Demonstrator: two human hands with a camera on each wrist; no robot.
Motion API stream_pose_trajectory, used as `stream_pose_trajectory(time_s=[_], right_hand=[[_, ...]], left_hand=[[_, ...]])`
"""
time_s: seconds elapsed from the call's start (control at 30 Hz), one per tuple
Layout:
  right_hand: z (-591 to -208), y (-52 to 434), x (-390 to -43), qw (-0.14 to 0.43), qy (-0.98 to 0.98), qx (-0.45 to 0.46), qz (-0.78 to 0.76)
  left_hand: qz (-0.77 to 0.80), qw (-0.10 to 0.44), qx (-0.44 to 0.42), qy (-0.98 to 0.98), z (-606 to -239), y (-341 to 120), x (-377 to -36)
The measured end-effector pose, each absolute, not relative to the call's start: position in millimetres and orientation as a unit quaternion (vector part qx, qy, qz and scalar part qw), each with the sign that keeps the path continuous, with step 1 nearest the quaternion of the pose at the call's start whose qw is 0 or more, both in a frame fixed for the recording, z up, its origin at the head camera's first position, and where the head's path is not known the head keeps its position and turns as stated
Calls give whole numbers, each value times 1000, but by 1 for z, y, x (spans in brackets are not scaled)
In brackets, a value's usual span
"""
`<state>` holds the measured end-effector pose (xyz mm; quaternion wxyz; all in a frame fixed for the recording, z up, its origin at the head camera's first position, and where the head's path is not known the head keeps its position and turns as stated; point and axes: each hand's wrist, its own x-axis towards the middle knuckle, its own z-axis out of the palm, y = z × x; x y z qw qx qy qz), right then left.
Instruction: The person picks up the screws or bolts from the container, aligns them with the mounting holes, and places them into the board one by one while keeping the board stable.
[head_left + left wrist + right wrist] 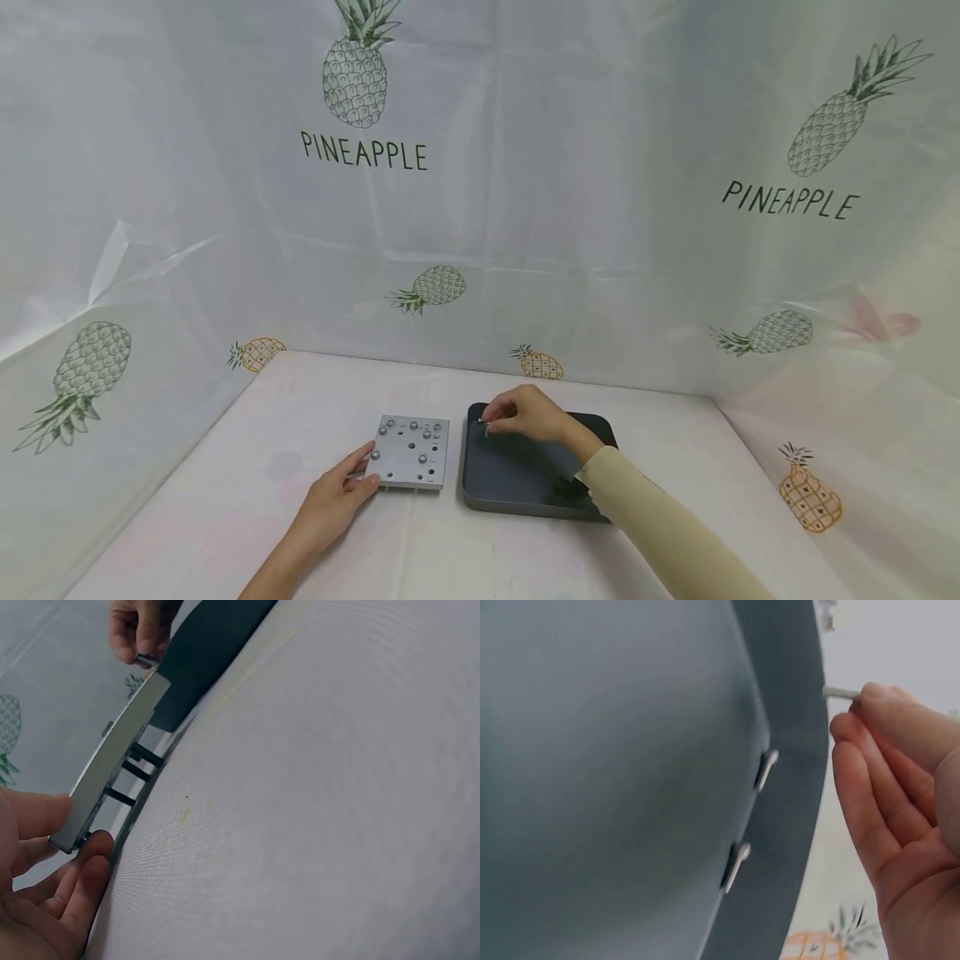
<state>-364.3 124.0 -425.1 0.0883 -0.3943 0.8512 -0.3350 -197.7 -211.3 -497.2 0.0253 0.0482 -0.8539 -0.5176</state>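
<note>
A square grey metal plate [412, 452] with several holes and screws stands on short black legs [135, 771] on the table. My left hand [341, 492] grips its near left corner, thumb on top and fingers underneath [82, 877]. To its right lies a dark grey tray [517, 483]. My right hand [525, 414] hovers over the tray's far left corner and pinches a small silver screw [840, 693] between thumb and forefinger. Two more screws [765, 769] [736, 864] lie against the tray's inner wall.
The table [262, 417] is covered in pale cloth, and white sheets printed with pineapples [356, 67] wall it in at the back and both sides. A small dark object [570, 490] lies in the tray's near right corner, beside my sleeve.
</note>
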Motion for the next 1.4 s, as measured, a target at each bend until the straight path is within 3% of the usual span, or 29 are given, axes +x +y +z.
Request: stream_pose_trajectory(time_s=[0.4,1.4], right_hand=[[-418,90,-347,90,843,-404,-344],[-425,40,-343,123,829,-438,-325]], left_hand=[[-517,27,49,-854,-498,-211,-198],[-511,31,52,-858,-496,-211,-197]])
